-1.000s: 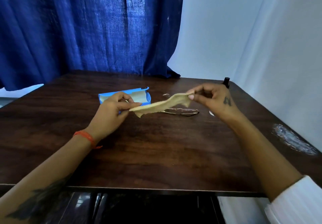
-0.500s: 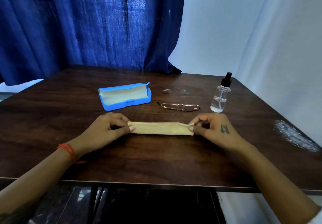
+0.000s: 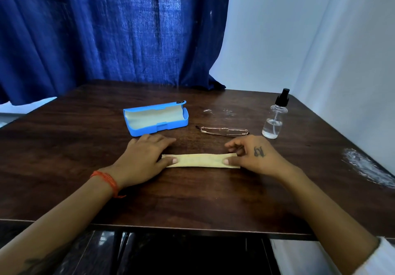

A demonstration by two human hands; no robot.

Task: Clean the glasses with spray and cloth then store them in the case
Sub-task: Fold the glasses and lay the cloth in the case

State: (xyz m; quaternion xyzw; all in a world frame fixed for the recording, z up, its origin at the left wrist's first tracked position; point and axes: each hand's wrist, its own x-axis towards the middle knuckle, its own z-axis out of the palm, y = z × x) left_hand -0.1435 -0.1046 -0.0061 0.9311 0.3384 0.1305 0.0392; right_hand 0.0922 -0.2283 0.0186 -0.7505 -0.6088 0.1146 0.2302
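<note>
A folded yellow cloth [image 3: 201, 160] lies flat as a long strip on the dark wooden table [image 3: 192, 197]. My left hand [image 3: 143, 157] rests flat over its left end, thumb pressing on it. My right hand [image 3: 250, 157] presses its right end with the thumb, the fingers loosely curled just above the far edge. Behind the cloth lie the folded thin-rimmed glasses [image 3: 223, 131]. The blue glasses case [image 3: 156, 118] stands open at the back left, its pale lining showing. A clear spray bottle [image 3: 275, 118] with a black nozzle stands at the right.
A blue curtain [image 3: 106, 29] hangs behind the table and a white wall [image 3: 320, 39] runs along the right. Wet smears [image 3: 363, 168] mark the table near its right edge, and small droplets [image 3: 218, 111] lie behind the glasses.
The cloth came down from the air in front of the case onto the table near me. Both hands went from pinching its ends to pressing them flat.
</note>
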